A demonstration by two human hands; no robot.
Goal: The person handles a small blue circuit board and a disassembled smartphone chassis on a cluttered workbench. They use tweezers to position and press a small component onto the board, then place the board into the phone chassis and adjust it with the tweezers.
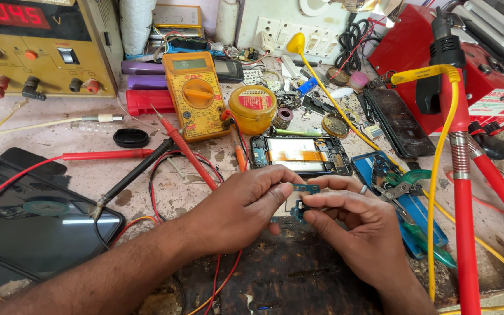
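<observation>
From the head camera, both hands meet low in the middle of the cluttered, stained work surface (59, 131). The left hand (237, 207) comes in from the lower left, its thumb and forefinger pressed together on the left end of a small teal circuit board (305, 189). The right hand (351, 224) comes from the lower right, fingers curled, pinching the same board from its right side and underneath. The board lies between the two sets of fingertips, its long axis running roughly left to right, raised just above the surface. A second small dark piece seems to hang below it, though fingers hide most of it. Just beyond the hands lies an opened black phone frame with an orange flex strip (301, 154). A yellow multimeter (196, 96) stands farther back on the left, and blue-handled tweezers and pliers (406, 192) rest just right of the right hand.
</observation>
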